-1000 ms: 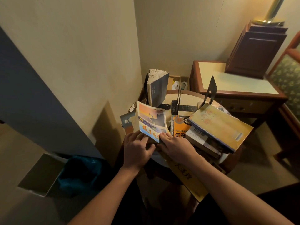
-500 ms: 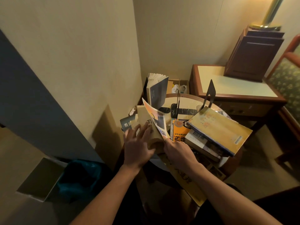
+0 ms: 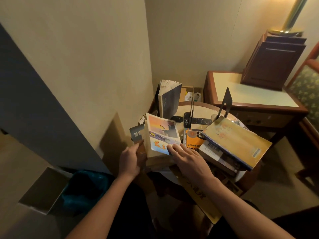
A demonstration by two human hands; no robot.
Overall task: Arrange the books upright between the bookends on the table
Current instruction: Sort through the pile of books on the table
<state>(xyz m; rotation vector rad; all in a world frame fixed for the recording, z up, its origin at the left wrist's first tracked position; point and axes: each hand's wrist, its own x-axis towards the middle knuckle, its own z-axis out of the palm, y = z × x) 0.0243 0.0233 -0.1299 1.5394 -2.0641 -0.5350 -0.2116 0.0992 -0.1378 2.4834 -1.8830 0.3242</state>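
Observation:
A thick paperback with a sunset cover (image 3: pixel 162 135) lies near the front left of the small round table (image 3: pixel 203 109). My left hand (image 3: pixel 131 159) grips its left edge, and my right hand (image 3: pixel 188 159) lies with straight fingers on its lower cover. A dark grey book (image 3: pixel 170 100) stands upright at the back left. Two black bookends stand behind: a thin one (image 3: pixel 191 109) in the middle and a taller one (image 3: pixel 226 102) to the right. A yellow book (image 3: pixel 236 140) tops a stack at the right, over an orange book (image 3: pixel 192 140).
A wall corner closes in on the left. A wooden side table (image 3: pixel 253 99) with a dark wooden box (image 3: pixel 272 61) stands behind on the right. A bin with a teal liner (image 3: pixel 84 187) sits on the floor at the lower left. A dark booklet (image 3: pixel 136 133) lies left of the paperback.
The sunset cover flipped up half a second ago and now lies flat on the paperback again. My left hand slid from its top to its left edge; my right hand came onto the cover.

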